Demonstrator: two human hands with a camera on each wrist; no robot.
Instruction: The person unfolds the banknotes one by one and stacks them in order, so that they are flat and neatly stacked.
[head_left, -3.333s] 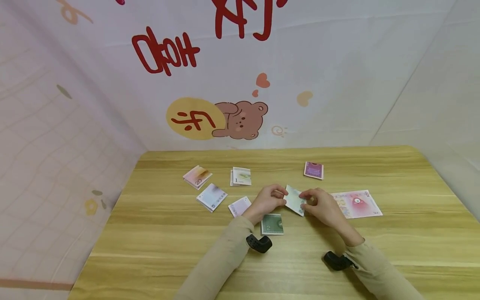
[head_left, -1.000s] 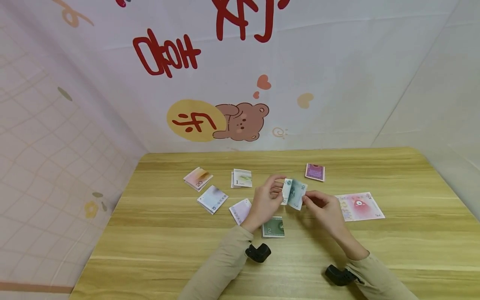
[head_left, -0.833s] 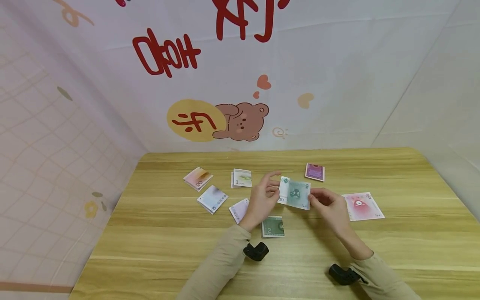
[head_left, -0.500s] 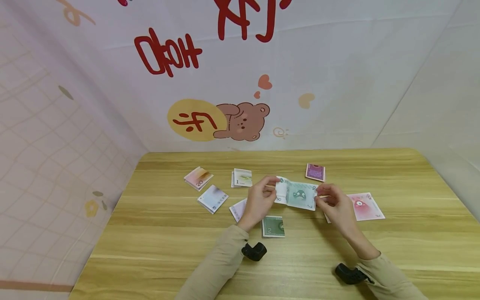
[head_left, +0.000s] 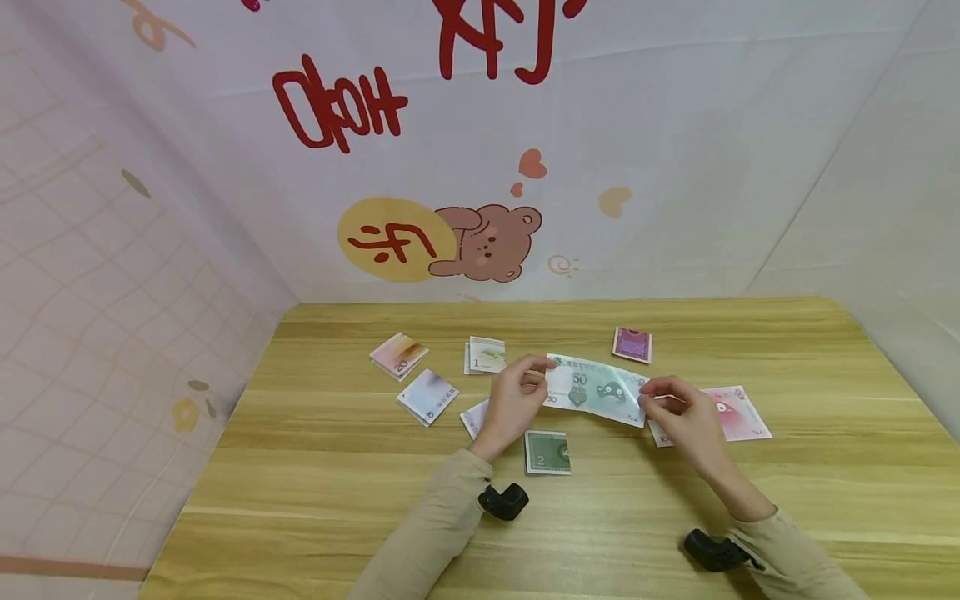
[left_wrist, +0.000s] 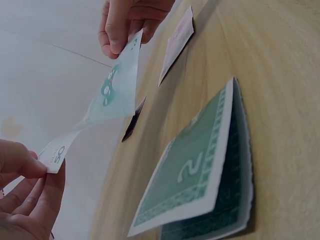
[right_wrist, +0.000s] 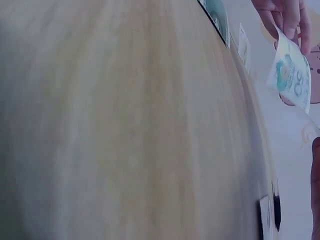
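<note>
A green play banknote [head_left: 596, 390] marked 50 is stretched out flat between my two hands, above the table. Its left end is pinched between thumb and fingers of my left hand [head_left: 516, 402]. At the other end, my right hand [head_left: 686, 421] pinches the right edge. The left wrist view shows the note [left_wrist: 112, 92] lifted clear of the wood, with a slight bend near the middle. Below the right hand lies an unfolded pink banknote [head_left: 742, 414], partly covered by that hand. A folded green note [head_left: 547, 452] marked 2 rests near my left wrist.
Folded notes lie on the wooden table [head_left: 315, 500]: an orange-pink 20 [head_left: 399, 356], a blue-white one [head_left: 427, 397], a white 1 [head_left: 487, 355], a purple one [head_left: 632, 344], and a pale lilac one [head_left: 474, 418] partly behind my left hand. A printed cloth wall [head_left: 675, 125] stands behind.
The green 50 note, folded small at first, has been opened out to full length. My right hand has moved right and my left hand slightly left, both holding its ends.
</note>
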